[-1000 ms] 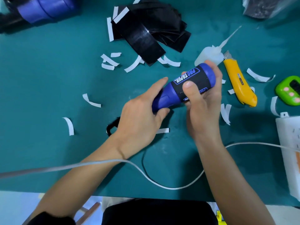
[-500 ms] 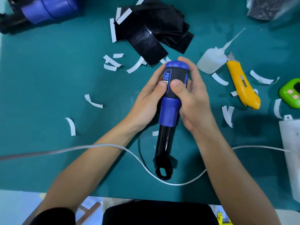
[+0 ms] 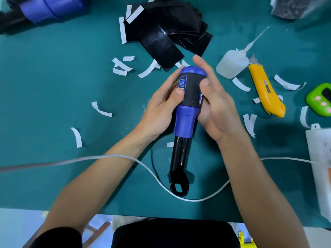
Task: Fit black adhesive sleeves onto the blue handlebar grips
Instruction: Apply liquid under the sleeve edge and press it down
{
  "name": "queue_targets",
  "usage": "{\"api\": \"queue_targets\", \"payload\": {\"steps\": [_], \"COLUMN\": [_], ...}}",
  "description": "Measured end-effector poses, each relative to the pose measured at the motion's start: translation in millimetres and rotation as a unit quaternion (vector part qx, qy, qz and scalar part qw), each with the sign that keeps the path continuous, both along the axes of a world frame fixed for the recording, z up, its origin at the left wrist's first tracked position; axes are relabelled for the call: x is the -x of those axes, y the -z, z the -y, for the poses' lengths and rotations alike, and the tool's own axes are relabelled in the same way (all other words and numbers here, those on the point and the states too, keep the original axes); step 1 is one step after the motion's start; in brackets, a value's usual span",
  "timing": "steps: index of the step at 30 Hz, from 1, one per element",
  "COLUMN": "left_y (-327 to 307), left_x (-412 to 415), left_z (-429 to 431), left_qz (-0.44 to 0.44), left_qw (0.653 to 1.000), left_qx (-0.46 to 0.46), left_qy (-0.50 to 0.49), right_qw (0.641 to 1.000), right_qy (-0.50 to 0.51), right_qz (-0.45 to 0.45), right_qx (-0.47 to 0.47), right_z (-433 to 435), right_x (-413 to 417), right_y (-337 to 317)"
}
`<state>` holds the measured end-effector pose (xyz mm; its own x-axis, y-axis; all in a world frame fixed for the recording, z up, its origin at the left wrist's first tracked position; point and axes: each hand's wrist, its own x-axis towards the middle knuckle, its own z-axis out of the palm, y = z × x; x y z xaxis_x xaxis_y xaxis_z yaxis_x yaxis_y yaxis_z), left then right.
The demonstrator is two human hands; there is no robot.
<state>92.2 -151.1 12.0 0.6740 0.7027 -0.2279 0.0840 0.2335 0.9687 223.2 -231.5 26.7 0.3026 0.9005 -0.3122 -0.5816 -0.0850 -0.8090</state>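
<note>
Over the green worktop (image 3: 53,95), blue handlebar grip (image 3: 186,120) on a black bar (image 3: 180,154), black adhesive sleeve (image 3: 192,90) wrapped round its far half. Left hand (image 3: 161,108) held the grip, fingers curled, thumb on the sleeve. Right hand (image 3: 215,104) pressed its other side, fingers straight. Spare black sleeves (image 3: 161,40) lay beyond the grip, yellow utility knife (image 3: 265,92) to its right.
</note>
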Motion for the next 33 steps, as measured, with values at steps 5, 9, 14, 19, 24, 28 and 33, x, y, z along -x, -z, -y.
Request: {"api": "queue_targets", "payload": {"steps": [5, 9, 14, 19, 24, 28, 33], "left_y": [1.7, 4.0, 4.9, 2.4, 2.0, 0.5, 3.1], "left_x": [-0.5, -0.3, 0.6, 0.4, 0.1, 0.5, 1.8], "left_z": [0.9, 0.6, 0.5, -0.3, -0.7, -1.7, -2.1], "left_qz": [0.008, 0.014, 0.012, 0.019, 0.025, 0.038, 0.047], "left_qw": [1.000, 1.000, 1.000, 1.000, 0.999, 0.998, 0.997], "left_qx": [0.003, 0.001, 0.001, 0.000, 0.026, 0.044, 0.058], "left_qy": [0.000, 0.011, 0.007, 0.003, 0.000, 0.020, 0.027], "right_qw": [0.995, 0.995, 0.995, 0.994, 0.997, 0.996, 0.987], "right_qy": [0.050, 0.027, -0.035, -0.075, -0.063, 0.025, 0.084], "right_qz": [0.084, 0.095, 0.091, 0.086, 0.041, 0.081, 0.125], "right_qx": [0.035, 0.019, 0.002, -0.003, -0.015, 0.031, 0.053], "right_z": [-9.6, -6.5, 0.2, 3.6, 3.2, -3.9, -11.3], "right_x": [5.1, 1.5, -0.2, -2.5, -6.4, 2.6, 7.5], "right_y": [2.1, 6.9, 9.1, 7.4, 3.5, 3.7, 2.3]}}
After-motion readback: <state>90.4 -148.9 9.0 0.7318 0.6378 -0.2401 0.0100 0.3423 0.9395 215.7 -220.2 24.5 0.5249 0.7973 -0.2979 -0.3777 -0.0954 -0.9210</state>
